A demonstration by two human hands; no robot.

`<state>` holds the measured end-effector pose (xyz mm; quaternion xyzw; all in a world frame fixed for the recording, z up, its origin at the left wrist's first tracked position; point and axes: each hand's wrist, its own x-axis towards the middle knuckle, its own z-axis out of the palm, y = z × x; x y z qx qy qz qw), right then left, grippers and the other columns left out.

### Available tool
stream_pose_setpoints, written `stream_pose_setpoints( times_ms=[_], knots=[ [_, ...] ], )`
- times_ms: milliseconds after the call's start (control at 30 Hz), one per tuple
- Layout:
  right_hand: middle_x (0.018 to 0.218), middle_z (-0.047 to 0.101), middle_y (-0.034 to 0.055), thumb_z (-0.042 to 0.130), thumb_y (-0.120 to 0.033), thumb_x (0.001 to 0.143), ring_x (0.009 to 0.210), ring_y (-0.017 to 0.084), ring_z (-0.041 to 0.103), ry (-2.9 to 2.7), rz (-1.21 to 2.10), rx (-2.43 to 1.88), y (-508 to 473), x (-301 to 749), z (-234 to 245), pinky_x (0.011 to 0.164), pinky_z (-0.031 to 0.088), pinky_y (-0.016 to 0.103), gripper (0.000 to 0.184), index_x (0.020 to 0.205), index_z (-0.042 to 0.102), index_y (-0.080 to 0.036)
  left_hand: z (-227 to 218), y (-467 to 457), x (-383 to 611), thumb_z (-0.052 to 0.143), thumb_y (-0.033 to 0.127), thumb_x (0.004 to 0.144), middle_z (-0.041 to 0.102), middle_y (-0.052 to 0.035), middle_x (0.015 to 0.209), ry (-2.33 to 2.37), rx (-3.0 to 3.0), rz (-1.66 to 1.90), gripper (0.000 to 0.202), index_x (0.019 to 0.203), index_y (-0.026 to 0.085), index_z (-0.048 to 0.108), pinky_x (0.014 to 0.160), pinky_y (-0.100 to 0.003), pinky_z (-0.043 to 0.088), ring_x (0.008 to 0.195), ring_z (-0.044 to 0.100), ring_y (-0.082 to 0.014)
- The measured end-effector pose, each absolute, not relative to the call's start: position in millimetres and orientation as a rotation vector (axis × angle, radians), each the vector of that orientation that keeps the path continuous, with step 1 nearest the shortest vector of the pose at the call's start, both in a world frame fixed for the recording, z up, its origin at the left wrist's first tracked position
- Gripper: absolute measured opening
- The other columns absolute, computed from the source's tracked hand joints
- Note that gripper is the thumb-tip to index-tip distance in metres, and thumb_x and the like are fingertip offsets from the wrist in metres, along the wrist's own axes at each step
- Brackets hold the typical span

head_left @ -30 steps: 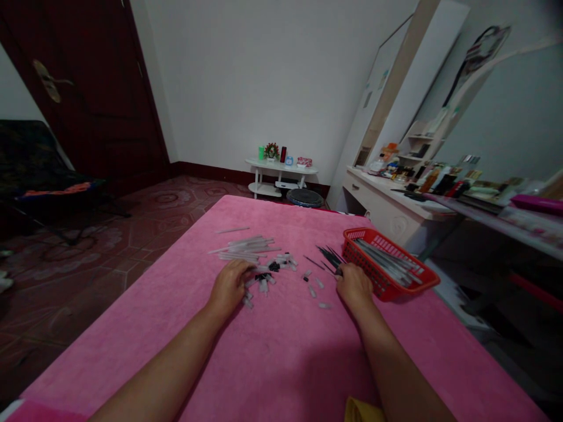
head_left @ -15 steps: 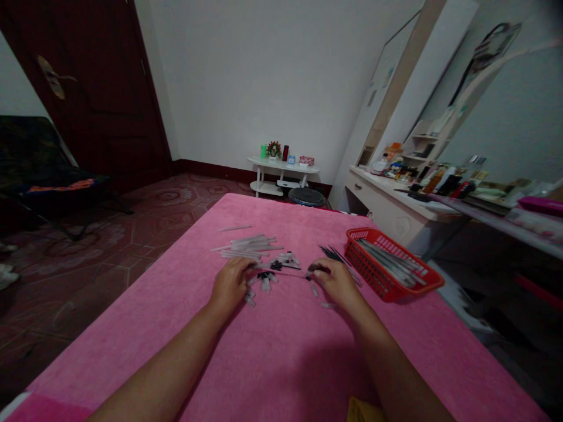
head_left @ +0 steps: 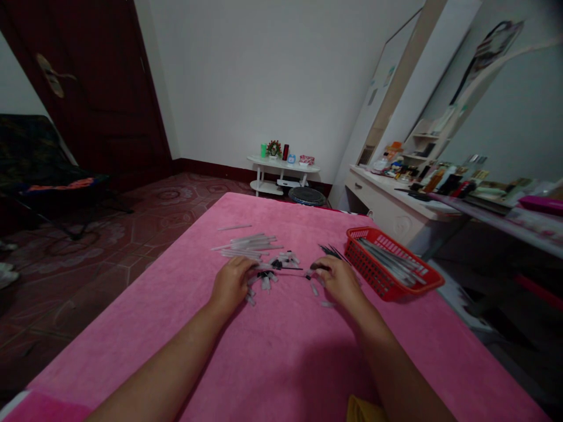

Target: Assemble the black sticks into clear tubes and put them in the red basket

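Note:
My left hand (head_left: pixel 231 283) rests knuckles-up on the pink cloth (head_left: pixel 281 363), fingers curled over small clear and black caps (head_left: pixel 264 281). My right hand (head_left: pixel 338 280) is closed in a pinch on a thin black refill (head_left: pixel 292 269) that points left toward the left hand. A row of clear tubes (head_left: pixel 248 246) lies just beyond the left hand. A bundle of thin black refills (head_left: pixel 331 253) lies beyond the right hand, beside a red basket (head_left: pixel 373 278) holding several assembled pens.
A white dressing table (head_left: pixel 387 202) crowded with bottles stands to the right. A small white side table (head_left: pixel 281 173) stands by the far wall, a dark chair (head_left: pixel 39 176) to the left and a dark door (head_left: pixel 92 94) behind it.
My right hand left the basket's edge and moved left with a thin black refill pinched in it. My left hand stayed over the small caps.

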<state>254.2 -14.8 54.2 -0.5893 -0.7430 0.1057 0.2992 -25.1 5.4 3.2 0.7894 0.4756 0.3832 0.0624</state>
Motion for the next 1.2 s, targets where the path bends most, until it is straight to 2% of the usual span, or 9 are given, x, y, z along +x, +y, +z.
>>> stream_pose_setpoints(
  times_ms=[167,400,567,633,767,1000,1200],
  knots=[
    [0.086,0.068,0.0055,0.053,-0.013,0.078,0.082,0.018,0.061,-2.010,0.213,-1.570,-19,248,65,0.075,0.042,0.027,0.022,0.085,0.073,-0.019,2,4,-24,0.052,0.011,0.083,0.065,-0.0076,0.095,1.398,2.479,1.104,0.023,0.099,0.020,0.066,0.077,-0.033,0.047,0.091,0.057,-0.0214],
    [0.083,0.069,0.0050,0.054,-0.011,0.077,0.081,0.017,0.061,-1.945,0.375,-1.407,-27,219,59,0.076,0.044,0.027,0.020,0.082,0.072,-0.018,4,0,-19,0.051,0.009,0.082,0.065,-0.0070,0.096,1.225,2.448,1.138,0.028,0.102,0.021,0.066,0.079,-0.032,0.048,0.091,0.058,-0.0198],
    [0.093,0.070,0.0066,0.059,-0.022,0.079,0.084,0.017,0.062,-1.735,0.512,-1.304,-27,206,51,0.077,0.046,0.027,0.019,0.094,0.069,-0.017,4,2,-21,0.050,0.011,0.082,0.068,-0.0062,0.093,1.257,2.235,1.353,0.024,0.096,0.019,0.067,0.081,-0.033,0.049,0.091,0.060,-0.0196],
    [0.092,0.069,0.0073,0.056,-0.024,0.082,0.085,0.018,0.062,-1.728,0.444,-1.353,-24,209,47,0.077,0.046,0.027,0.018,0.092,0.070,-0.017,3,5,-24,0.051,0.015,0.082,0.068,-0.0062,0.094,1.322,2.052,1.518,0.020,0.095,0.018,0.067,0.083,-0.033,0.049,0.092,0.062,-0.0196],
    [0.087,0.067,0.0064,0.055,-0.017,0.082,0.083,0.017,0.060,-1.871,0.223,-1.573,-21,224,36,0.078,0.043,0.026,0.017,0.084,0.071,-0.018,1,10,-28,0.053,0.020,0.083,0.069,-0.0061,0.095,1.388,1.787,1.722,0.019,0.094,0.016,0.067,0.085,-0.033,0.050,0.091,0.063,-0.0194],
    [0.089,0.066,0.0066,0.056,-0.017,0.083,0.086,0.017,0.060,-2.024,0.000,-1.788,-22,230,29,0.073,0.040,0.024,0.018,0.091,0.072,-0.020,5,4,-22,0.052,0.020,0.084,0.069,-0.0060,0.096,1.287,1.935,1.626,0.017,0.093,0.018,0.067,0.087,-0.033,0.049,0.094,0.062,-0.0193],
    [0.089,0.067,0.0060,0.058,-0.017,0.082,0.091,0.018,0.060,-2.064,-0.017,-1.838,-21,229,27,0.077,0.040,0.024,0.018,0.092,0.072,-0.022,7,3,-21,0.052,0.020,0.085,0.069,-0.0067,0.096,1.239,2.026,1.569,0.018,0.094,0.019,0.067,0.086,-0.034,0.050,0.094,0.062,-0.0199]
  ],
)
